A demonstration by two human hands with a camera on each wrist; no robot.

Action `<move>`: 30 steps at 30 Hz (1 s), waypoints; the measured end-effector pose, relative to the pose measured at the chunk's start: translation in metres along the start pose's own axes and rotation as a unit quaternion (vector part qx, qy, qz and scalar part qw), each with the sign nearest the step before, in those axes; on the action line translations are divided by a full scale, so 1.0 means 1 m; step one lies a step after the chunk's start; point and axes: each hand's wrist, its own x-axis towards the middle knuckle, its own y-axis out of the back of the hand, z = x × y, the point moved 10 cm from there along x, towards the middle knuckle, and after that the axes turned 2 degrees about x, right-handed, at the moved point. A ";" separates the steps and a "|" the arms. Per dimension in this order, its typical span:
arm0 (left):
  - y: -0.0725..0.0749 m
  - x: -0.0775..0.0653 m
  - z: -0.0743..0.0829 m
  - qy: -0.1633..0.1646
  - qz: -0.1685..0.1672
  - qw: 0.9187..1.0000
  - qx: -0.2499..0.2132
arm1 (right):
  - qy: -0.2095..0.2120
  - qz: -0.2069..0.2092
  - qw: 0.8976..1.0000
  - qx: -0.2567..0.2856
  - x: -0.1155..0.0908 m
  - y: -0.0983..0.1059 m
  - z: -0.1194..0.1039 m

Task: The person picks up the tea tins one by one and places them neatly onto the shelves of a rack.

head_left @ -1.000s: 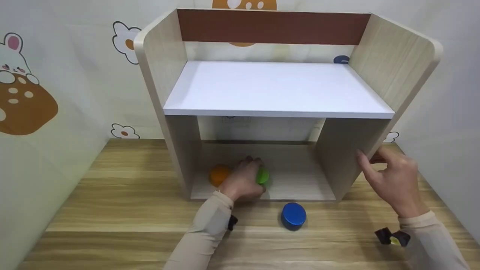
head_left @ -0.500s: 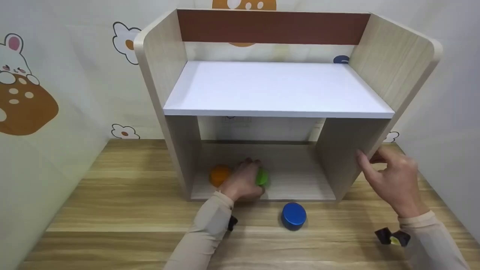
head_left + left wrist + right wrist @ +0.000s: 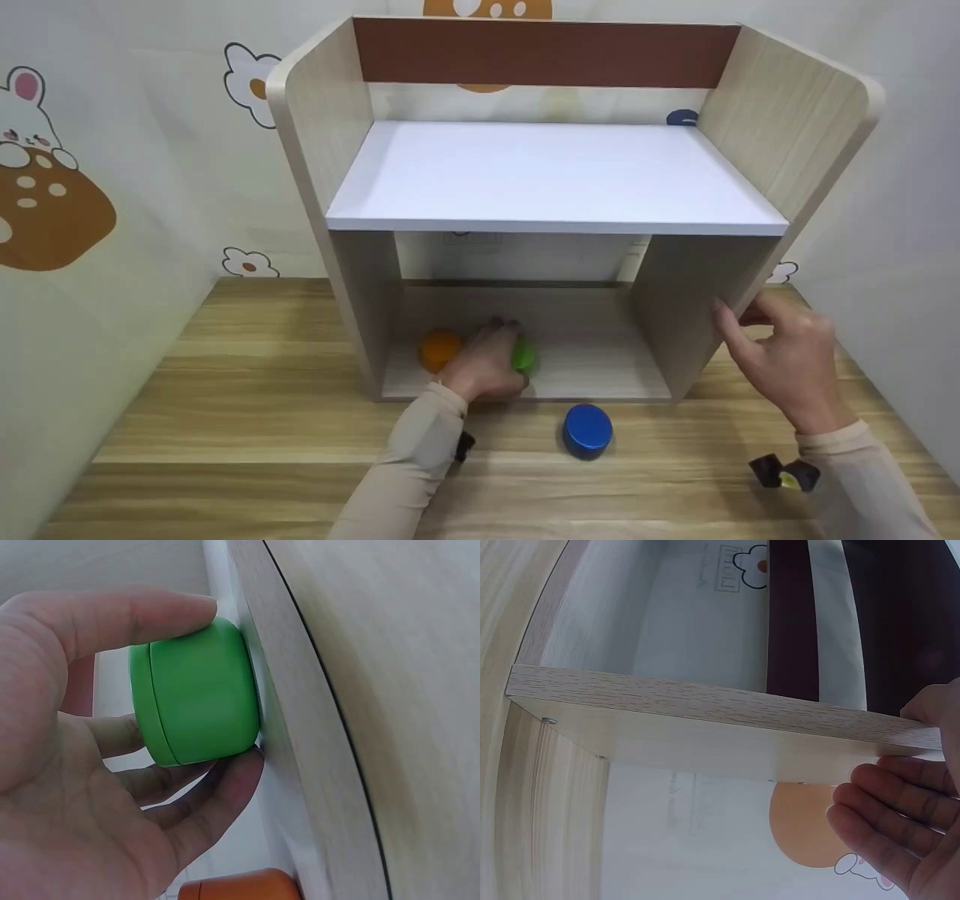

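Note:
On the lower board of a small wooden shelf (image 3: 592, 360), my left hand (image 3: 487, 364) grips a green round lidded tin (image 3: 199, 690). The thumb lies along one side of it and the fingers curl at the other. Its base meets the board in the left wrist view. Just left of that hand sits an orange round tin (image 3: 439, 350). My right hand (image 3: 795, 360) pinches the front edge of the right side panel (image 3: 705, 701), thumb inside and fingers outside. A blue round tin (image 3: 588, 431) stands on the table before the shelf.
A white upper board (image 3: 555, 176) spans the shelf above my left hand. Across the top back runs a brown panel (image 3: 547, 54). The wood-grain table (image 3: 247, 435) extends around the shelf, with a patterned wall (image 3: 172, 150) behind.
The green tin has shifted very slightly left and toward me within my left hand's grip. My right hand, the shelf, the orange tin and the blue tin keep their places.

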 end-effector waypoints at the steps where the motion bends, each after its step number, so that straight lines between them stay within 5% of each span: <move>1: 0.000 0.000 0.000 -0.001 0.000 1.000 0.001 | 0.000 0.000 1.000 0.001 0.000 0.000 0.000; 17: 0.006 -0.004 0.005 0.005 0.000 1.000 0.019 | -0.001 0.002 1.000 0.004 0.001 0.000 0.000; 30: 0.028 -0.016 0.033 -0.036 0.055 0.997 0.035 | -0.010 -0.007 1.000 -0.001 -0.001 -0.002 0.000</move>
